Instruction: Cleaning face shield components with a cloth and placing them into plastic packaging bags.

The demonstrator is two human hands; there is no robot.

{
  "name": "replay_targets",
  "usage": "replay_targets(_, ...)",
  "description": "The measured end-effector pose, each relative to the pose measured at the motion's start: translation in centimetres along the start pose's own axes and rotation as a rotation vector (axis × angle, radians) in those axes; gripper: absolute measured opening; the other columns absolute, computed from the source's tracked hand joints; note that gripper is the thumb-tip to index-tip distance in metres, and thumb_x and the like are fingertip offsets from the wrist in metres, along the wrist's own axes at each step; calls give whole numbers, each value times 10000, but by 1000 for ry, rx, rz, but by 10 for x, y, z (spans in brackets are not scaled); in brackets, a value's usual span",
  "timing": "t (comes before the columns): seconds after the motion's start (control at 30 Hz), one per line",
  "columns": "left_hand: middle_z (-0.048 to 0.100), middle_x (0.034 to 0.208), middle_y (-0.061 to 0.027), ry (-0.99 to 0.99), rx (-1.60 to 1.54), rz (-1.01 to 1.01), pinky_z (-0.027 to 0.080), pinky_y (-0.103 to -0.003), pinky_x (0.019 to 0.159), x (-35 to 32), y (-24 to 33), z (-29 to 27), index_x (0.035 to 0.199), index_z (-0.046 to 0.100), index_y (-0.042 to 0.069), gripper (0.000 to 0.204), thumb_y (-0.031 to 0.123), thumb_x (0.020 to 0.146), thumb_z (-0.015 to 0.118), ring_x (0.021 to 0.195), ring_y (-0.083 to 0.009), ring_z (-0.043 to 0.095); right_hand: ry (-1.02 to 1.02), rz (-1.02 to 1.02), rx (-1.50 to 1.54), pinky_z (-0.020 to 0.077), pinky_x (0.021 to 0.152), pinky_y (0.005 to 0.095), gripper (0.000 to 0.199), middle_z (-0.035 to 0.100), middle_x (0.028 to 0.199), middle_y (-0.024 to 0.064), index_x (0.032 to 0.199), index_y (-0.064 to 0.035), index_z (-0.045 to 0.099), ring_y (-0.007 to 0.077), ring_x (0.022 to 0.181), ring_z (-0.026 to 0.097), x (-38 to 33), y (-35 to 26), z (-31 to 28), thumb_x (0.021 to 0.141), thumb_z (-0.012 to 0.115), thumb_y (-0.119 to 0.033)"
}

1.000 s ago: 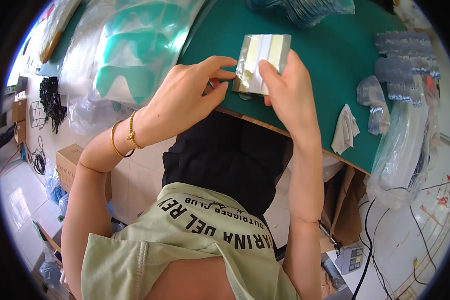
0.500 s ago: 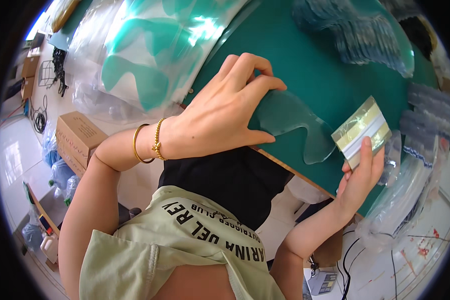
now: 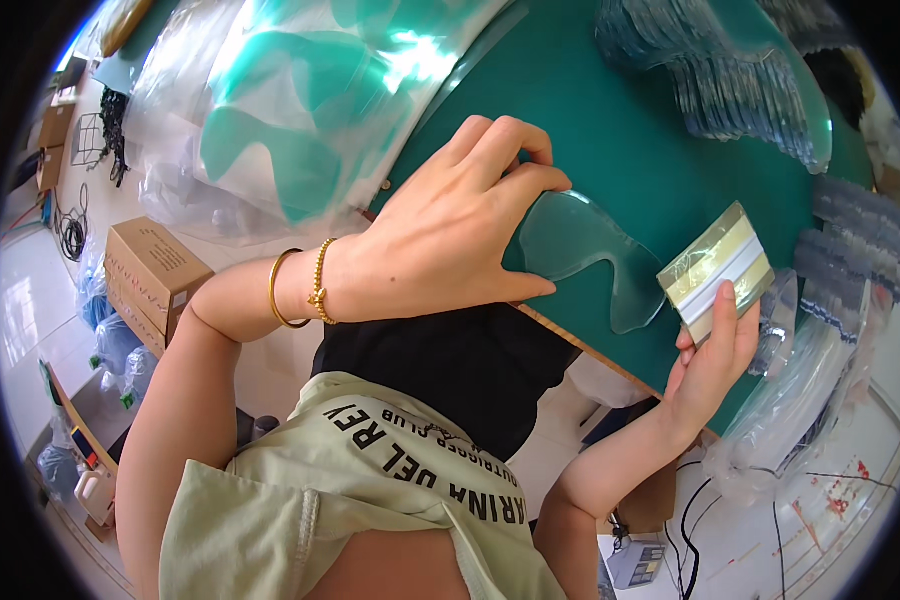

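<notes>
My left hand (image 3: 470, 220) is closed at the left end of a clear, goggle-shaped plastic lens (image 3: 580, 240), thumb and fingers on opposite edges. The lens is held over the green table top (image 3: 660, 150), with its curved notch toward me; whether it touches the table I cannot tell. Between the thumb and fingers of my right hand (image 3: 718, 335) is a small flat rectangular piece (image 3: 715, 270), shiny pale yellow with a white band across it. A narrow gap separates this piece from the lens's right end.
Many similar clear lenses stand in a packed row (image 3: 740, 90) at the far right. Clear plastic bags (image 3: 800, 380) lie at the right edge. A large plastic sheet or bag (image 3: 300, 110) with lens shapes covers the far left. A cardboard box (image 3: 150, 280) sits on the floor.
The lens has tilted slightly and catches more light. The yellow piece in my right hand has turned a little and shifted slightly left. Both holds stay the same.
</notes>
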State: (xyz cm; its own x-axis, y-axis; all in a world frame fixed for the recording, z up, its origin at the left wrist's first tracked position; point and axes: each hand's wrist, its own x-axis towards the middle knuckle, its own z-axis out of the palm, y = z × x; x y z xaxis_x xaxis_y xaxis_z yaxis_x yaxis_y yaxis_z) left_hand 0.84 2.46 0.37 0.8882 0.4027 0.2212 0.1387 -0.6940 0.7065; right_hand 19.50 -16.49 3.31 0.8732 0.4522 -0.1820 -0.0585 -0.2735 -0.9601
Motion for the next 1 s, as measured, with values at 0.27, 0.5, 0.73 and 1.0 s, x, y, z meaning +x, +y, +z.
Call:
replay_targets(0.27,471,1307,-169,-55,-106,115,446,-425,995,-20,6,-23,1363,522,26,752,235,731,873,1142,-363,476,18,-102,64,299,464,188,312,599,861,13,1297,-41,530,39,567,449,19,6,1,1046,532,-226)
replay_targets(0.5,719,966,-104,258,-30,61,567,-375,719,4,-23,-117,1080,716,48,233,100,852,729,801,-244,693,-91,-88,-27,345,504,180,350,662,863,62,1255,-20,538,41,583,486,40,10,-11,1070,504,-315)
replay_targets(0.73,698,857,-234,393,576,-97,552,-464,765,178,-211,-187,963,728,-7,301,239,798,673,841,-404,683,8,-244,-420,430,604,232,496,672,867,61,1460,25,442,73,625,527,1,-11,-8,1049,551,-231)
replay_targets(1.0,640,1281,-177,100,765,-393,418,-522,1001,248,-219,-169,1198,703,112,548,518,834,749,1316,-359,464,69,-238,-328,362,534,207,344,664,854,40,1341,11,584,50,608,503,-49,-4,-29,1036,547,-143)
